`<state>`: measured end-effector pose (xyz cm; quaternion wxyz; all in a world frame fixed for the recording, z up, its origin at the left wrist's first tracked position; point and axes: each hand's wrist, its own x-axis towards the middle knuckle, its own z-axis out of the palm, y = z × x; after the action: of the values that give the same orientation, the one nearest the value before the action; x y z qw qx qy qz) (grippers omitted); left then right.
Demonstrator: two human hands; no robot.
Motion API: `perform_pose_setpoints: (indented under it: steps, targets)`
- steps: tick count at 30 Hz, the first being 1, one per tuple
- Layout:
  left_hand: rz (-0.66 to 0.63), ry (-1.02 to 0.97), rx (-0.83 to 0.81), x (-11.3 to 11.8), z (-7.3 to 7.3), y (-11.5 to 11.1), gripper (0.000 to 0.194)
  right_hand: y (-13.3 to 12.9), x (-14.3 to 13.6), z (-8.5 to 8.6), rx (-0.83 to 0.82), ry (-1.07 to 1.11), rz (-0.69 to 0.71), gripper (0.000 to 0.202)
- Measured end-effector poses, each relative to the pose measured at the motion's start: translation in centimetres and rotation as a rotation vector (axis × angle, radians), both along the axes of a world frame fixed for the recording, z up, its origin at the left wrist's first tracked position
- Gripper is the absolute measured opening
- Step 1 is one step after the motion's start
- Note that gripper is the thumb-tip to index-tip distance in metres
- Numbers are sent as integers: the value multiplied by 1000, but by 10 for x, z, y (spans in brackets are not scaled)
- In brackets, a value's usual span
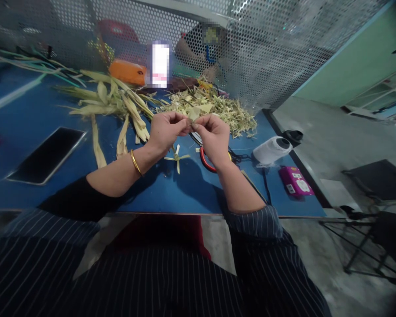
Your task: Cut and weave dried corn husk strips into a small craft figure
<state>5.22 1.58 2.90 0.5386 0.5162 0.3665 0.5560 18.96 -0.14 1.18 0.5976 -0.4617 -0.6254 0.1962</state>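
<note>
My left hand [164, 128], with a gold bangle at its wrist, is closed in a pinch. My right hand [215, 134] pinches close beside it, the fingertips of both almost meeting. Between them they grip a small pale piece of corn husk [199, 110], held above the table; its lower end is hidden by the fingers. Below lies a small cross-shaped knot of husk strips [177, 157]. Scissors with red handles [206, 160] lie partly hidden under my right hand. Long dried corn husks [105, 103] spread behind my left hand, and a heap of husk scraps [231, 115] lies behind my right.
A dark phone [48, 155] lies on the blue table [145, 193] at left. White thread cone [271, 150] and purple tissue pack [295, 181] are at right. An orange packet [128, 72] sits before a perforated metal screen [251, 53]; another person's arm shows beyond it.
</note>
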Motion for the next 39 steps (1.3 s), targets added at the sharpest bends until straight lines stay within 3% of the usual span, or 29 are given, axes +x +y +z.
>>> perform_pose_setpoints:
  steps: [5, 10, 14, 21, 28, 39]
  targets:
    - [-34, 33, 61, -1, -3, 2, 11, 5, 3, -2, -69, 160, 62, 8]
    - [-64, 51, 46, -2, -2, 1, 7, 9, 3, -5, -57, 173, 87, 8]
    - [-42, 42, -37, -1, 1, -1, 9, 9, 3, -6, -12, 92, 83, 5]
    - [-17, -13, -158, -1, 6, -3, 22, -2, 2, 0, 151, -199, -41, 3]
    - [-59, -14, -144, 1, 4, -5, 20, 1, 2, -3, 162, -116, -73, 7]
    - [-53, -16, -114, -2, 8, -4, 18, -1, 2, -2, 182, -194, -121, 9]
